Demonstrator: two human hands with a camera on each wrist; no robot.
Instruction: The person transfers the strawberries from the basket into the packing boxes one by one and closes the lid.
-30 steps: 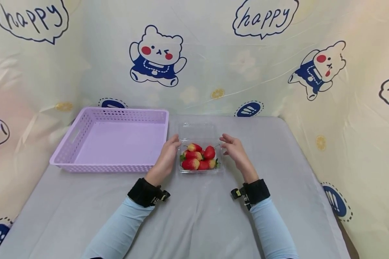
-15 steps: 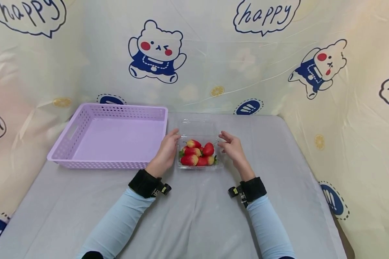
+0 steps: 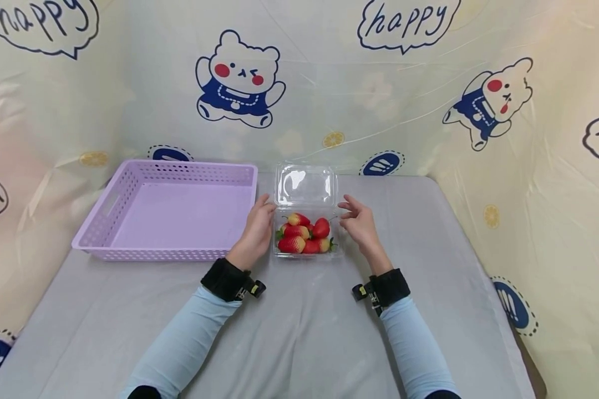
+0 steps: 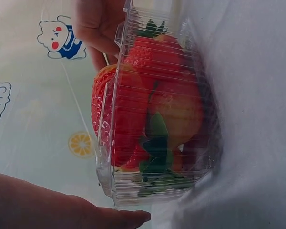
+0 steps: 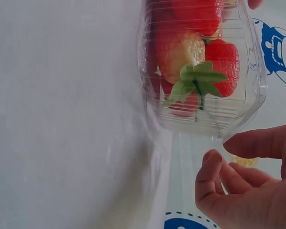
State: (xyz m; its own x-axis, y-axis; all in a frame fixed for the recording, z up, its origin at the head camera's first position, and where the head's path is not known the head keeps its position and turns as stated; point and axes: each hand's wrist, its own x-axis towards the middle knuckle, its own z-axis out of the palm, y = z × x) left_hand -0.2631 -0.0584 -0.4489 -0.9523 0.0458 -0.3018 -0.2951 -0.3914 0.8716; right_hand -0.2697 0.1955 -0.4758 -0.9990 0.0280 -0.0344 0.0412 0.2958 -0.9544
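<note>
A clear plastic clamshell box [image 3: 306, 256] stands on the grey-covered table, filled with several red strawberries [image 3: 292, 244]. Its hinged lid [image 3: 306, 194] is tilted up behind it. My left hand [image 3: 257, 230] is along the box's left side, its fingertips right at the back corner near the hinge. On the opposite side is my right hand [image 3: 361, 227], fingers loosely bent. In the right wrist view, my right thumb [image 5: 257, 143] reaches the box's rim while the other fingers stay below it. The left wrist view shows a left finger [image 4: 128, 218] stretched out beside the box wall.
A lilac perforated basket [image 3: 184, 216] sits directly left of my left hand, near the back of the table. Behind the table hangs a printed curtain [image 3: 309, 94] with cartoon bears. The grey tablecloth [image 3: 299, 332] has small folds in front of the box.
The lid has risen from lying nearly flat behind the box to a steeper tilt. Both hands stay beside the box; the head view has shifted slightly.
</note>
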